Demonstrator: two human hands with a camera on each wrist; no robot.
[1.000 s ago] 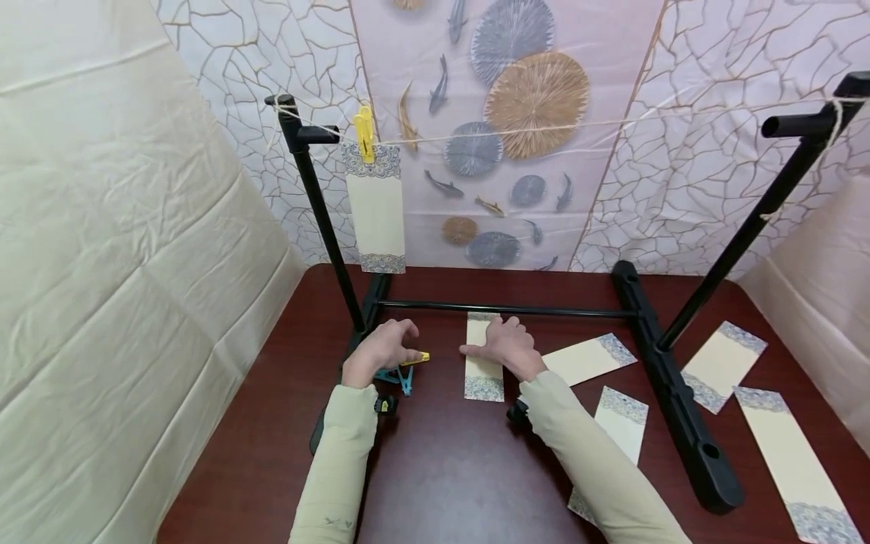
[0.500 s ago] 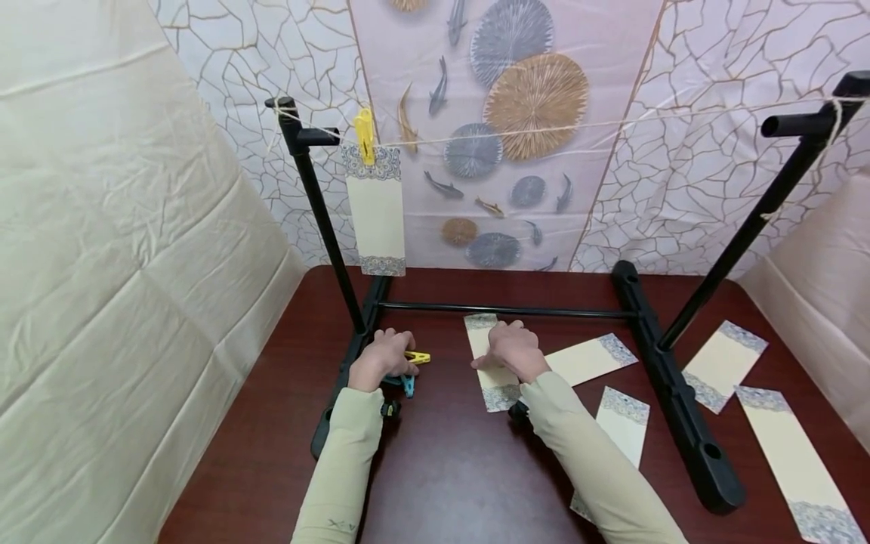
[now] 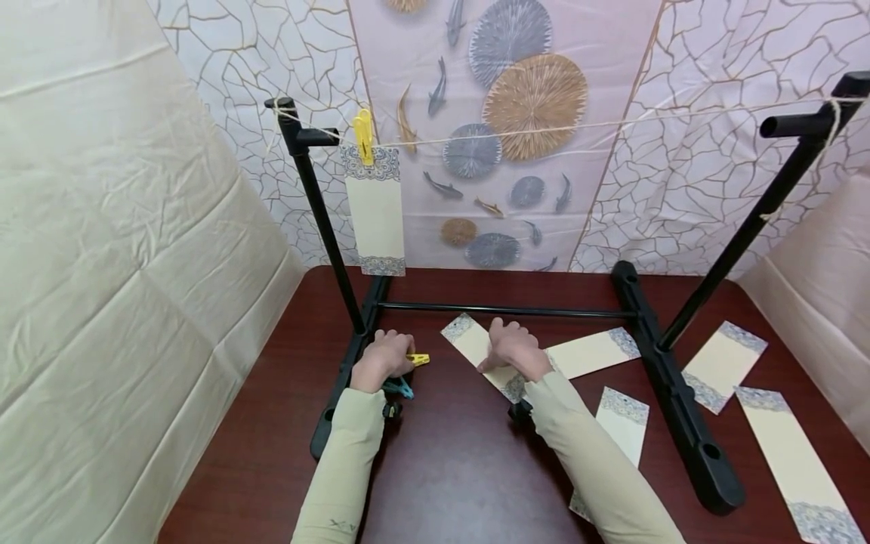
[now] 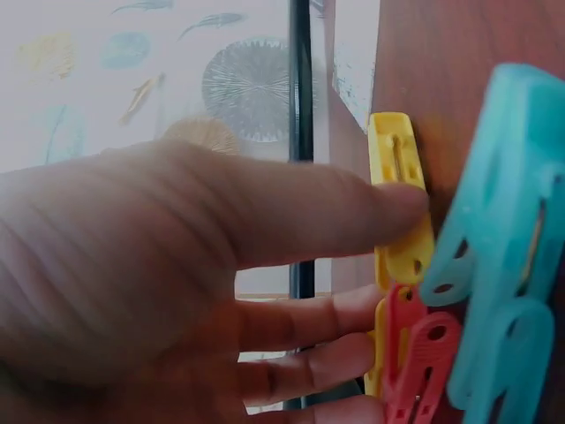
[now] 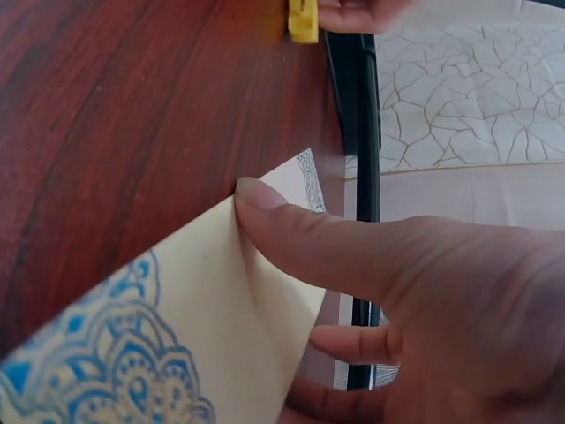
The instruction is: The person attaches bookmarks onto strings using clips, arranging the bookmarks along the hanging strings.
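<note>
My right hand (image 3: 513, 349) pinches a cream paper card (image 3: 470, 338) with patterned ends, thumb on one long edge and fingers at the other. In the right wrist view the card (image 5: 207, 265) bows slightly under the thumb. My left hand (image 3: 385, 359) is at a small group of clothespins on the table's left side. Its thumb lies over a yellow clothespin (image 4: 393, 150), with fingertips against the pins below. A red clothespin (image 4: 428, 358) and a teal clothespin (image 4: 503, 230) sit beside it. Another card (image 3: 375, 215) hangs from the string (image 3: 435, 140) by a yellow clothespin (image 3: 363, 136).
A black stand (image 3: 503, 309) holds the string between two uprights. Several similar cards lie to the right, including one card (image 3: 591, 355) near my right hand and another card (image 3: 723, 363) beyond the stand's foot (image 3: 680, 408). A patterned cloth (image 3: 571, 227) hangs behind the table (image 3: 448, 468).
My right hand has taken hold of the card and turned it from upright to slanting, far end leftward. My left hand has closed in on the clothespins; the yellow one has shifted slightly.
</note>
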